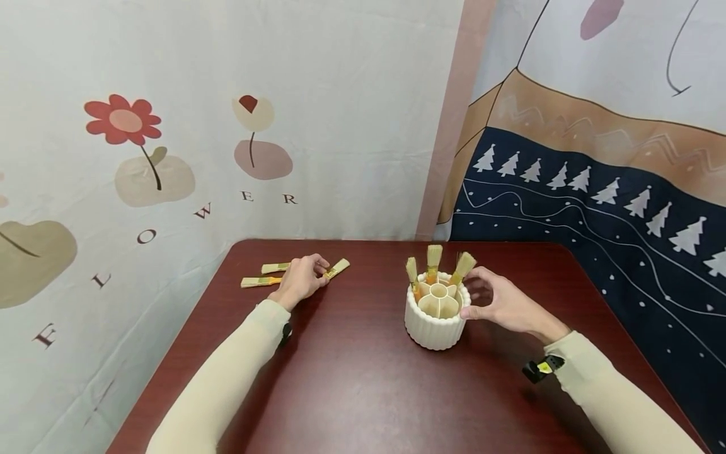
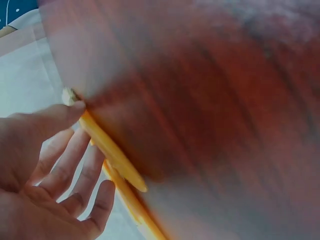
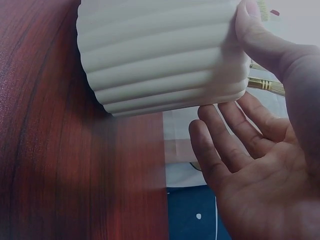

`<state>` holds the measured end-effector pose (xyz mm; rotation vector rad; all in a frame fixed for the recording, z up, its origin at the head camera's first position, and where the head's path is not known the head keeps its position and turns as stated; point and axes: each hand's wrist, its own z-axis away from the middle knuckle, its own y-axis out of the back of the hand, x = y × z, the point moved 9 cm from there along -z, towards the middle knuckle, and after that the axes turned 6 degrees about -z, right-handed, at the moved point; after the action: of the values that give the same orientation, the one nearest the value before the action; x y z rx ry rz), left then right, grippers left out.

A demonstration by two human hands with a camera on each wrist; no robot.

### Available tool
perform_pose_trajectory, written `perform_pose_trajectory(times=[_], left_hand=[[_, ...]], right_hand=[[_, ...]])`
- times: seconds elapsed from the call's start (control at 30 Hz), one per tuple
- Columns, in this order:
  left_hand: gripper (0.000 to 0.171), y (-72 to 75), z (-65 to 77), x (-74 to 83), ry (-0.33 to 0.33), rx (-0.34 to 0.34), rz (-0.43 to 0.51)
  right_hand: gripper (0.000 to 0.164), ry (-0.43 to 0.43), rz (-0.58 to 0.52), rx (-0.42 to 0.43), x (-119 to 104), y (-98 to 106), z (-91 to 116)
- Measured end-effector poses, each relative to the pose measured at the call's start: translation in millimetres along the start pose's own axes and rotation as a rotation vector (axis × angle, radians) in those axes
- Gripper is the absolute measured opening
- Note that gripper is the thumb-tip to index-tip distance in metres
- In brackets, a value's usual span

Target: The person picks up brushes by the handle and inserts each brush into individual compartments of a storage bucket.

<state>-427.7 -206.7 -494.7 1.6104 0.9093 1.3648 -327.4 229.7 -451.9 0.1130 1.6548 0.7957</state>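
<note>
On the left of the table my left hand [image 1: 303,277] pinches a flat paintbrush [image 1: 338,268] near its bristles. Its yellow handle [image 2: 112,150] runs past the fingers in the left wrist view. Two more paintbrushes lie beside that hand, one nearer [image 1: 259,282] and one farther [image 1: 275,268], their handles partly hidden by it. My right hand [image 1: 505,302] holds the white ribbed brush holder [image 1: 435,333], thumb at the rim and fingertips against the far side. Three paintbrushes stand bristles up in the holder's compartments, at the left [image 1: 411,271], back [image 1: 433,257] and right [image 1: 464,265].
The dark red wooden table [image 1: 351,391] carries everything. Behind it hangs a pale cloth [image 1: 351,113] printed with flowers and letters. A navy cloth [image 1: 567,221] with white trees borders the right side.
</note>
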Motion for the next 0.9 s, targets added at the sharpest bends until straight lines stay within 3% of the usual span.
perform_pose_trajectory(times=[0.2, 0.37, 0.9], left_hand=[[0.036, 0.2, -1.7, 9.9, -0.004, -0.037, -0.015], [0.028, -3.3, -4.1, 15.3, -0.014, -0.039, -0.066], [0.025, 1.9, 4.2, 22.3, -0.025, -0.028, -0.034]], right_hand=[[0.075, 0.004, 0.002, 0.003, 0.0, 0.9, 0.4], [0.075, 0.007, 0.011, 0.000, 0.5, 0.7, 0.0], [0.072, 0.037, 0.020, 0.008, -0.3, 1.3, 0.2]])
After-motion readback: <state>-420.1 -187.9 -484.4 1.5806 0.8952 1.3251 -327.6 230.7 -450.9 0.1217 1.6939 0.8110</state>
